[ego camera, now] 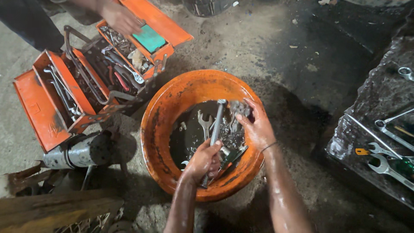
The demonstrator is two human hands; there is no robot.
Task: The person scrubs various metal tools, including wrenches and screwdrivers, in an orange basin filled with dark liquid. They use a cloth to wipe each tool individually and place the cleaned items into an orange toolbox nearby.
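My left hand grips the handle end of a long metal wrench that stands tilted over an orange basin. My right hand holds a wet, grey scrubbing wad against the wrench's upper end. Dark liquid fills the basin, with an open-end spanner and other tools lying in it. Both forearms are wet.
An open orange cantilever toolbox full of spanners and pliers sits at the left, with another person's hand reaching into it. Several wet spanners lie on a dark sheet at the right. A metal cylinder and wood planks lie at lower left.
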